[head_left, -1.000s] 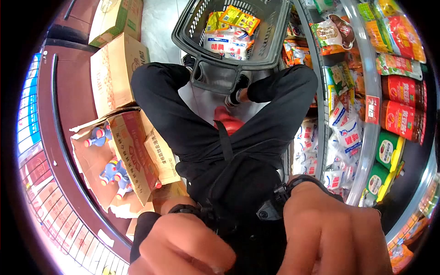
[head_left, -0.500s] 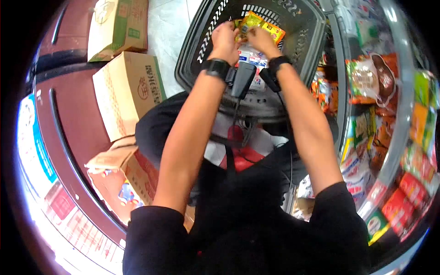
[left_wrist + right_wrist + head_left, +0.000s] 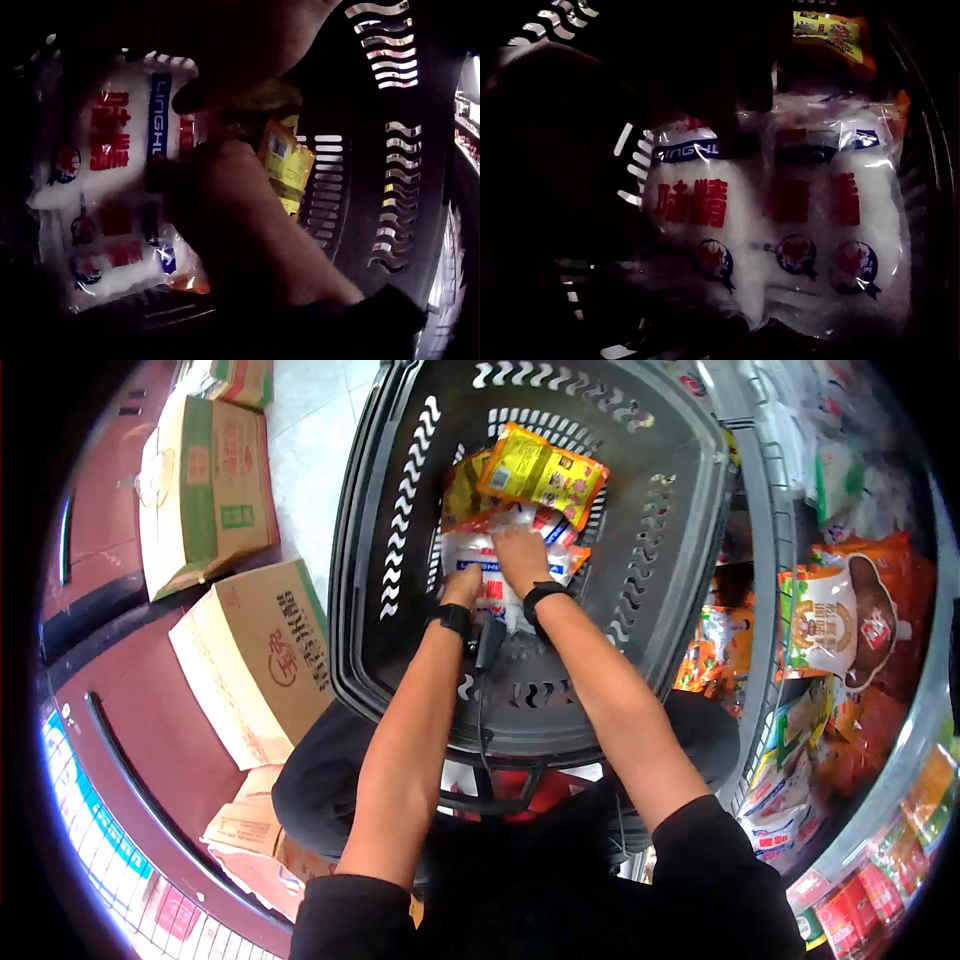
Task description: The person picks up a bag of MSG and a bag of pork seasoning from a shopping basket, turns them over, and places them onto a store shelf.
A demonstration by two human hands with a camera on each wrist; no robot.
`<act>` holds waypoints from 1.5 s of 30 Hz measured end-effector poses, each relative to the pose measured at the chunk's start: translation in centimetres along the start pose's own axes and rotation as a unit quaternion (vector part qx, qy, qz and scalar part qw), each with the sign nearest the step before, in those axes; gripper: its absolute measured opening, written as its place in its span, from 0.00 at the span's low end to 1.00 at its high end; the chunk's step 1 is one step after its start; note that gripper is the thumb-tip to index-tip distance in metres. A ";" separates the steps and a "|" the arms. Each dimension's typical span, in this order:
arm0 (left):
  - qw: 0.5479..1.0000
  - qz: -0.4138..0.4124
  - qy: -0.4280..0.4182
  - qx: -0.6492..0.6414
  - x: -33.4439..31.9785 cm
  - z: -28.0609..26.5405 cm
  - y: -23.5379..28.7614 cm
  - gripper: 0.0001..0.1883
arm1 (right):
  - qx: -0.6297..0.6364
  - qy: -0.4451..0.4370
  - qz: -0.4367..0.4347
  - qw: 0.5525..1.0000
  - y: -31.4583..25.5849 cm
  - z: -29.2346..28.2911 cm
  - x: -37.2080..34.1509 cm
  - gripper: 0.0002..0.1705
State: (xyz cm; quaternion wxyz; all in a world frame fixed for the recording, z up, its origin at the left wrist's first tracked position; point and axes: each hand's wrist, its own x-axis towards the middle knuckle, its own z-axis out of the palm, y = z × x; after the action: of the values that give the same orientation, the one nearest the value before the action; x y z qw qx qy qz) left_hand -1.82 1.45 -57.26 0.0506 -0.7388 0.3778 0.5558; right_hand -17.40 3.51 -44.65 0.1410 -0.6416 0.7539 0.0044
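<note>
White packets (image 3: pixel 495 582) with red and blue print lie in the black basket (image 3: pixel 385 650). At their left side my left hand (image 3: pixel 462 586) grips a packet edge, its fingertips partly hidden. My right hand (image 3: pixel 522 556) bends over the packets' upper end and pinches the plastic there. The left wrist view has the right hand (image 3: pixel 240 210) close to the left hand (image 3: pixel 247 45), both at the printed end of a white packet (image 3: pixel 90 142). Dark shadow hides most fingers in the right wrist view, where white packets (image 3: pixel 832 210) lie side by side.
Yellow-orange packets (image 3: pixel 545 472) lie beyond the white ones in the basket. Cardboard boxes (image 3: pixel 262 650) stand at the left beside a brown shelf unit. Shelves of bagged goods (image 3: pixel 825 622) line the right side.
Both hands have gone from near my lap into the basket, then from the yellow packets down to the white ones. The basket appears larger and nearer.
</note>
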 end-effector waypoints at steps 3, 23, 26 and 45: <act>0.984 0.046 0.003 0.169 -2.4 -0.9 1.2 0.28 | -0.007 -0.053 -0.010 0.999 0.6 0.3 -0.6 0.09; 0.735 0.659 -0.154 -0.038 -55.3 -18.0 3.1 0.29 | 0.386 0.214 -0.205 0.874 -5.2 -44.1 -35.3 0.11; 0.765 0.600 -0.190 -0.133 -59.5 -17.7 -0.9 0.18 | 0.338 0.331 -0.183 0.862 -7.0 -44.2 -38.3 0.17; 0.575 0.797 -0.081 0.169 -78.0 -14.2 -13.3 0.37 | 0.930 0.150 -0.061 0.331 -9.5 -31.9 -54.5 0.30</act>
State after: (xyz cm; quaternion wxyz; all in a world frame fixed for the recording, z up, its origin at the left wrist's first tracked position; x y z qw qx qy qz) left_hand 9.88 43.02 10.55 -0.2584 -0.0699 0.8954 0.3559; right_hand -7.31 48.55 -0.46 0.5300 -0.1279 0.2362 -0.8043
